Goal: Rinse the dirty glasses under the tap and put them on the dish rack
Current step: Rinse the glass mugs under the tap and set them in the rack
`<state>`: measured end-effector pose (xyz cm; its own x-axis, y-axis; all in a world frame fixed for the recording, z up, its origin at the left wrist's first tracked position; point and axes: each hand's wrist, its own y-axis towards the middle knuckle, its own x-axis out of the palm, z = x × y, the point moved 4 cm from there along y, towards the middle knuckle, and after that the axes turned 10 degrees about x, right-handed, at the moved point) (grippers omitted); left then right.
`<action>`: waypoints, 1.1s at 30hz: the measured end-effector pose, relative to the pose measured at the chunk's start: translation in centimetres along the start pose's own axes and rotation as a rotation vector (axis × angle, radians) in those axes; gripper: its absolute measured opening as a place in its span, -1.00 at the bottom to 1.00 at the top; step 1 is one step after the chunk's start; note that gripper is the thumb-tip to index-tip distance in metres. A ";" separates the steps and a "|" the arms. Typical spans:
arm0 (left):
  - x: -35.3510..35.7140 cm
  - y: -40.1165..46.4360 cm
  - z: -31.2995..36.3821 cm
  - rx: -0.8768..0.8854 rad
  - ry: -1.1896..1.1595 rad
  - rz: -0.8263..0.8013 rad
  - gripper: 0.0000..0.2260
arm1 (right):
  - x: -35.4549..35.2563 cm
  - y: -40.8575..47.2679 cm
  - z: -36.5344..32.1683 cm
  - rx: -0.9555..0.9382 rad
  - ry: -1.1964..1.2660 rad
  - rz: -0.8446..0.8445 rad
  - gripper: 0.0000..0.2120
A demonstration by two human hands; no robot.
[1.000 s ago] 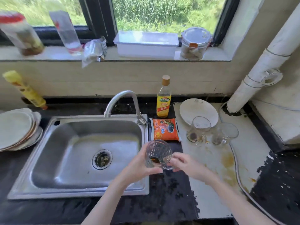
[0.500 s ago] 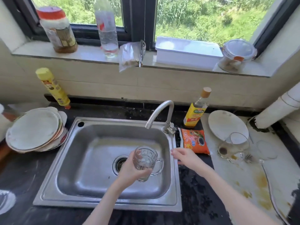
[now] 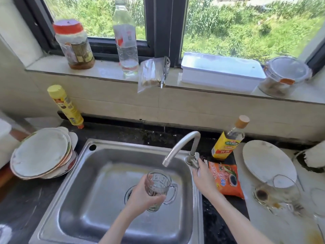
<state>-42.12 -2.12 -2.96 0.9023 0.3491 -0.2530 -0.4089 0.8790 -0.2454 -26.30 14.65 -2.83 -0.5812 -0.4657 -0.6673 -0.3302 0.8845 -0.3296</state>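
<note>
My left hand point(image 3: 140, 199) grips a clear glass mug point(image 3: 159, 185) with a handle, upright over the steel sink point(image 3: 98, 173), just below the spout of the tap point(image 3: 179, 145). A little brown liquid lies in its bottom. No water is seen running. My right hand point(image 3: 204, 178) reaches over the sink's right rim, its fingers on the tap handle point(image 3: 193, 160). Two more dirty glasses stand on the stained counter at the right: one point(image 3: 279, 192) with brown dregs, another point(image 3: 318, 199) at the frame's edge.
A stack of plates point(image 3: 42, 152) sits left of the sink, beside a yellow bottle point(image 3: 66, 106). An oil bottle point(image 3: 228, 140), an orange packet point(image 3: 226, 180) and a white plate point(image 3: 267, 161) lie to the right. Jars, a bottle and a white box line the windowsill.
My left hand carried the mug from the counter to under the spout. My right hand let go of the mug and moved up to the tap handle. The view swung left.
</note>
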 end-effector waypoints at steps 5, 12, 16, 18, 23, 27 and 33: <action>0.2 0.8 -0.8 -0.023 -0.053 0.000 -0.46 | 3.1 -1.2 1.3 -0.073 -0.266 -0.082 -0.49; 0.1 1.3 -1.3 -0.031 -0.058 -0.019 -0.43 | 5.0 -0.4 1.7 -0.144 -0.796 -0.199 -0.35; 0.2 1.1 -1.9 -0.073 -0.018 -0.021 -0.37 | 4.8 -0.3 1.6 -0.139 -0.805 -0.253 -0.32; 0.3 1.0 -1.9 -0.088 -0.023 -0.027 -0.35 | 4.5 -0.2 1.6 -0.131 -0.785 -0.280 -0.33; 0.5 0.3 -1.7 -0.106 -0.074 -0.033 -0.33 | 4.5 -0.1 1.7 -0.111 -0.724 -0.288 -0.35; 0.6 -0.1 -1.2 -0.115 -0.113 -0.035 -0.36 | 4.8 0.2 2.1 -0.088 -0.699 -0.301 -0.39; 0.8 -0.4 -0.3 -0.121 -0.139 -0.028 -0.41 | 4.9 0.5 2.4 -0.061 -0.681 -0.316 -0.42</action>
<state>-41.33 -2.30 -3.34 0.9202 0.3743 -0.1147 -0.3895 0.8462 -0.3636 -27.56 12.90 -7.84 0.1298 -0.5587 -0.8191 -0.4573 0.6993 -0.5494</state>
